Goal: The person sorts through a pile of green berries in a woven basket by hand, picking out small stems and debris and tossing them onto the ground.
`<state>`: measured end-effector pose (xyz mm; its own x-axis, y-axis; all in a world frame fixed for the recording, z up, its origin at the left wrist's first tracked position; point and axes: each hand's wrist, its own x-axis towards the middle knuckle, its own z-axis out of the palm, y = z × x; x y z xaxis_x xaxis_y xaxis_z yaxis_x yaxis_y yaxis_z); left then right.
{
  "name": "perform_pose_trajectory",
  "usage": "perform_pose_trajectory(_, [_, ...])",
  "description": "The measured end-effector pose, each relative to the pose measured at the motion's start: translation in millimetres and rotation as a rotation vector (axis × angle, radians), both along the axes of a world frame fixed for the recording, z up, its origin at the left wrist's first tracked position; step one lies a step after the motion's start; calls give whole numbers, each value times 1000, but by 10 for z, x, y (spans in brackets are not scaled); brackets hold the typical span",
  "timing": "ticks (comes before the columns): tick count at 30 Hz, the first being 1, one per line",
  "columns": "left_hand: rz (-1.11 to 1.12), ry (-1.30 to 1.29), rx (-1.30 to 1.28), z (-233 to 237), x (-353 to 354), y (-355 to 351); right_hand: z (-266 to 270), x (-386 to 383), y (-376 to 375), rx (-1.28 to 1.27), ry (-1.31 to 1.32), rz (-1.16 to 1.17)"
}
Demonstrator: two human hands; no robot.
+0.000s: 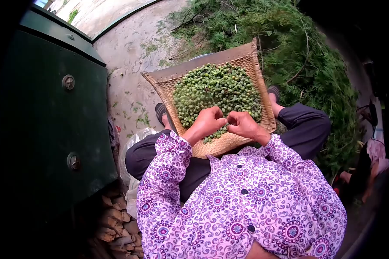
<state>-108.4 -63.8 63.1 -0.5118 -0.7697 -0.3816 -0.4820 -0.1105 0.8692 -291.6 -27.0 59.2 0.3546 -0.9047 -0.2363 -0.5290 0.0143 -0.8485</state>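
A woven winnowing basket [224,144] rests across my lap, its flat edge pointing away from me. Heaped inside it are many small, round, knobbly green cones [216,86]. Over the near side of the heap, my left hand [208,122] is closed, thumb and fingertips pinched together. Facing it a little to the right, my right hand [245,125] is closed in the same kind of pinch. The fingertips of both hands nearly meet just above the cones. Whatever they may hold is too small and too covered to make out.
Cut green conifer branches [285,47] lie piled at the far side and right. A dark green metal door [52,103] stands at left. Below it is stacked chopped wood [116,222]. A clear plastic bag [132,190] lies by my left leg, on the concrete ground [129,56].
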Motion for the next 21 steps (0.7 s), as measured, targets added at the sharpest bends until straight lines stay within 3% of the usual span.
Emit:
perform_pose_trajectory(2, [45, 115, 264, 65, -52, -10, 118, 24, 19, -82, 34, 23])
perform_pose_trajectory(7, [56, 129, 383, 177, -88, -65, 224, 38, 48, -123, -62, -33])
perform_pose_trajectory(9, [89, 235, 483, 133, -86, -69, 222, 33, 66, 25, -225, -110])
perform_pose_trajectory(14, [72, 264, 530, 135, -74, -78, 229, 19, 67, 34, -245, -80])
perform_pose_trajectory(16, [55, 192, 476, 118, -66, -78, 218, 5, 57, 67, -247, -71])
perform_pose_trajectory(19, [-70, 4, 344, 68, -6, -59, 156, -79, 26, -110, -109, 50])
perform_pose_trajectory(20, [-198, -190, 34, 62, 13, -17, 138, -139, -9, -97, -123, -12])
perform_pose_trajectory(21, [-343, -352, -80, 41, 28, -1, 120, -210, -54, -84, -138, -75])
